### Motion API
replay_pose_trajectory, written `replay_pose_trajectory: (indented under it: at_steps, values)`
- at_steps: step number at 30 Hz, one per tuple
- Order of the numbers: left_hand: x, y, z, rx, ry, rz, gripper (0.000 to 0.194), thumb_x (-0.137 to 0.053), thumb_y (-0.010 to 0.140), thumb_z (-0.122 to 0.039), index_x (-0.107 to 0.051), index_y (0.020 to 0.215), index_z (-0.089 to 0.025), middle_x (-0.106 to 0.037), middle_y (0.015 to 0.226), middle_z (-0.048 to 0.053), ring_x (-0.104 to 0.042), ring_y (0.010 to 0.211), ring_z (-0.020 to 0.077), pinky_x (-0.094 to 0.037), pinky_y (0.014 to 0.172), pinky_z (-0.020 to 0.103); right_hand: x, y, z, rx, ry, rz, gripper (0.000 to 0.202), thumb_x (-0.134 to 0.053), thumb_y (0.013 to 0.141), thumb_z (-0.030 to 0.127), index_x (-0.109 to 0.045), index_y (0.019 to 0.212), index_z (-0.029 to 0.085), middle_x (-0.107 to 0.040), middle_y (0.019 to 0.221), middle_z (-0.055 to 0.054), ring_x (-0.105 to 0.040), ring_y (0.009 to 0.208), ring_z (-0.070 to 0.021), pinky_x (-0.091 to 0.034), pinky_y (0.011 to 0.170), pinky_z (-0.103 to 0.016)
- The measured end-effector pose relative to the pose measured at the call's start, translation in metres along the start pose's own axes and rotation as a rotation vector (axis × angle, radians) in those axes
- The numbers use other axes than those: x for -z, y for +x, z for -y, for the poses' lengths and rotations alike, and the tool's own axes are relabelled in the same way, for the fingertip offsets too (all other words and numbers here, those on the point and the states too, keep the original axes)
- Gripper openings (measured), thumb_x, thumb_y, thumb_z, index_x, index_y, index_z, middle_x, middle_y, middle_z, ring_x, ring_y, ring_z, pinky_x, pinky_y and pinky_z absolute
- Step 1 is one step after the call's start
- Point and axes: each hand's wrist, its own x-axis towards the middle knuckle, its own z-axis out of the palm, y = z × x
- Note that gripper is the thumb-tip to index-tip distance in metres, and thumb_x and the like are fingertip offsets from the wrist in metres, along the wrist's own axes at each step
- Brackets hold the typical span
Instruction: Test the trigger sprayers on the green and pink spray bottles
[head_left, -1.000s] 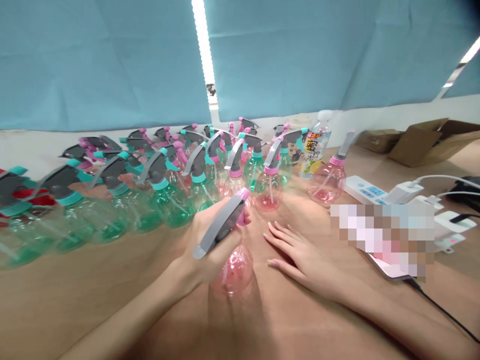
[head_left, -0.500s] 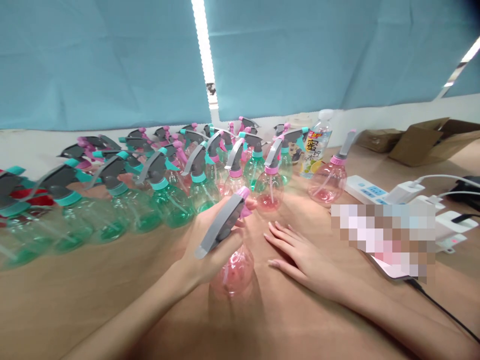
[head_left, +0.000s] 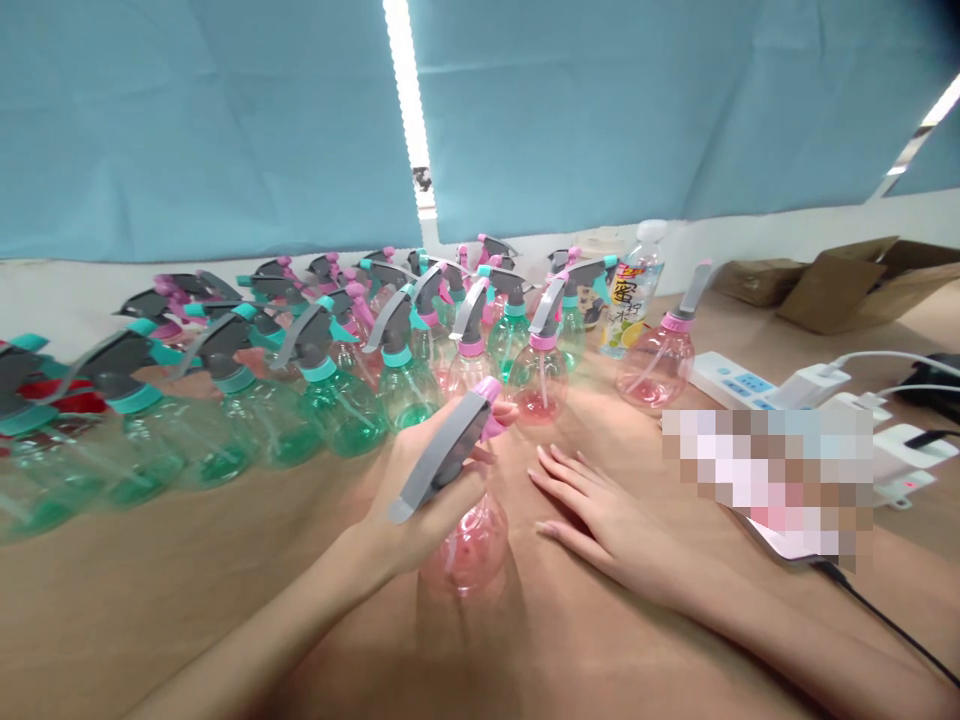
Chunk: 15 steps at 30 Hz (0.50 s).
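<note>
A pink spray bottle (head_left: pixel 471 550) with a grey and pink trigger head stands upright near the front of the table. My left hand (head_left: pixel 409 500) is wrapped round its neck, just below the head; the fingers on the far side are partly hidden. To the right of that bottle, my right hand (head_left: pixel 600 515) lies flat on the table with its fingers stretched out and holds nothing. Beyond my hands stand another pink spray bottle (head_left: pixel 541 385) and a green spray bottle (head_left: pixel 409 385).
Several green and pink spray bottles fill the left and back. At the right are a lone pink spray bottle (head_left: pixel 656 365), a drink bottle (head_left: pixel 634 290), a power strip (head_left: pixel 727 378) with plugs, a blurred-out device with a cable (head_left: pixel 892 615), and a cardboard box (head_left: pixel 847 285).
</note>
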Motion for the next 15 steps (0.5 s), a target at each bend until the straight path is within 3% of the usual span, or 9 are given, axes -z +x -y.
replay_pose_trajectory:
  at_steps: [5, 15]
  values:
    - [0.0002, -0.0016, 0.0019, 0.053, -0.053, 0.018, 0.037, -0.048, 0.073, -0.025, -0.059, 0.108, -0.022, -0.058, 0.067, -0.002, -0.048, 0.054, 0.0154, -0.043, 0.054, 0.027, -0.0004, -0.0005, -0.0004, 0.004, 0.003, -0.001, 0.060, -0.042, 0.096, 0.054, -0.041, 0.145, 0.020, -0.033, 0.153, -0.011, -0.026, 0.143, -0.0296, -0.023, 0.116, -0.054]
    - [0.0008, -0.0012, 0.0043, 0.013, -0.114, 0.027, 0.029, -0.049, 0.071, -0.020, -0.062, 0.096, -0.021, -0.053, 0.062, -0.003, -0.039, 0.047, 0.0120, -0.038, 0.046, 0.025, -0.0020, -0.0007, -0.0012, 0.012, 0.002, -0.015, 0.059, -0.042, 0.096, 0.054, -0.041, 0.145, 0.020, -0.033, 0.153, -0.010, -0.025, 0.143, -0.0297, -0.023, 0.116, -0.055]
